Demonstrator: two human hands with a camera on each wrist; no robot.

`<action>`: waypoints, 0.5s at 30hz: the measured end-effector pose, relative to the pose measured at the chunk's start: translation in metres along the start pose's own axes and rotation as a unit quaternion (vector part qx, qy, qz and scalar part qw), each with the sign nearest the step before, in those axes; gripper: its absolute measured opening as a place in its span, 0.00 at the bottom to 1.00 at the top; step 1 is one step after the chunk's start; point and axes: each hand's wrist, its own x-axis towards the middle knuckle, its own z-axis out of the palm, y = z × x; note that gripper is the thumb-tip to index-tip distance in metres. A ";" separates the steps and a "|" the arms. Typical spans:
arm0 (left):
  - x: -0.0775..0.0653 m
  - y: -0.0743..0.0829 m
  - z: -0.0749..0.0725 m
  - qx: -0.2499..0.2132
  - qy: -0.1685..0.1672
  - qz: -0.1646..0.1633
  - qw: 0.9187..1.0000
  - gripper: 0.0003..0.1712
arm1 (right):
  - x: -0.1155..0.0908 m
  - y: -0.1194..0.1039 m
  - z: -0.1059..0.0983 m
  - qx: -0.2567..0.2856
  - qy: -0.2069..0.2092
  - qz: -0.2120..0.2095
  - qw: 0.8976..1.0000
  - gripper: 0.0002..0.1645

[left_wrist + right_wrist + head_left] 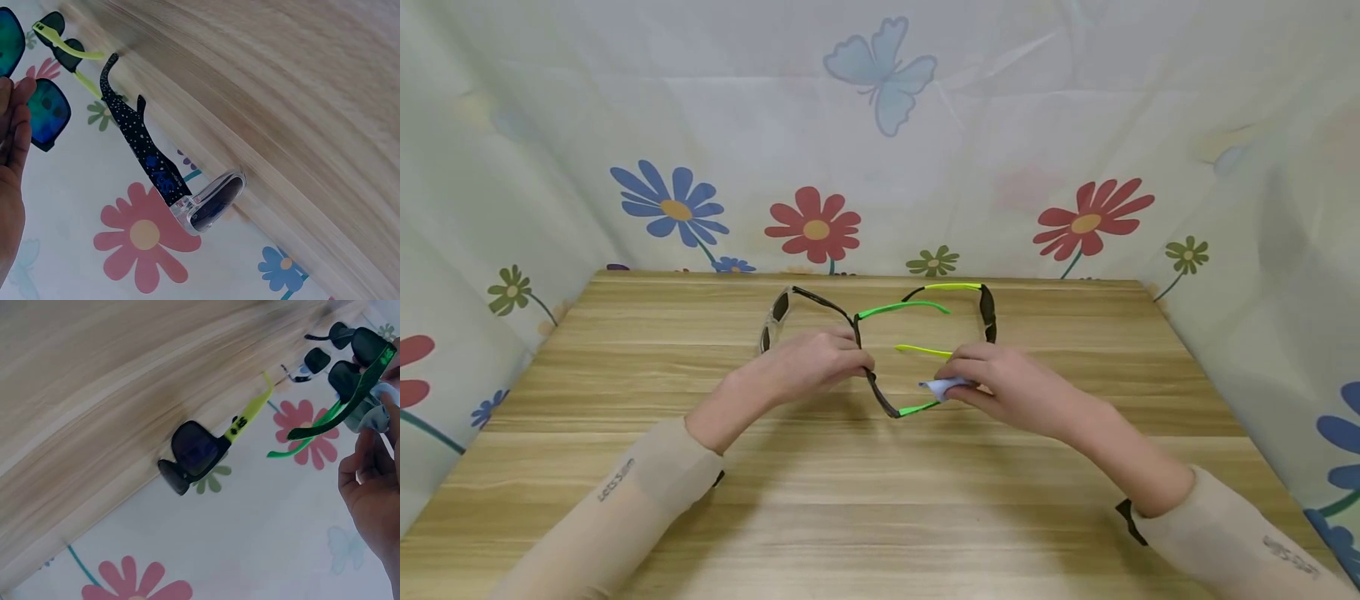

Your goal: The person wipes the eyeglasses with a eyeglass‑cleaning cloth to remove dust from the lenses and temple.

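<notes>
The left hand pinches the green-armed sunglasses at the middle of their dark frame, between two blue-green lenses, holding them above the wooden table with both arms spread toward the right hand; that hand has its fingers curled on a pale blue cloth, close to the lower green arm, though whether the cloth touches a lens is hard to tell behind the fingers; beyond the right hand, yellow-armed sunglasses rest on the table with dark lenses, and beyond the left hand sit clear-framed sunglasses with dark, speckled arms, near the flowered curtain
</notes>
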 end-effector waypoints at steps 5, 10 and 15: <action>0.002 0.001 0.002 0.014 -0.011 -0.004 1.000 0.07 | 0.006 -0.010 0.006 -0.001 -0.023 -0.017 1.000 0.11; 0.004 0.002 0.003 0.013 -0.008 -0.004 1.000 0.07 | 0.012 -0.016 0.014 -0.002 -0.030 -0.045 0.999 0.10; 0.007 0.004 0.004 0.013 0.001 0.001 1.000 0.07 | 0.016 -0.022 0.021 -0.037 -0.019 -0.061 0.997 0.10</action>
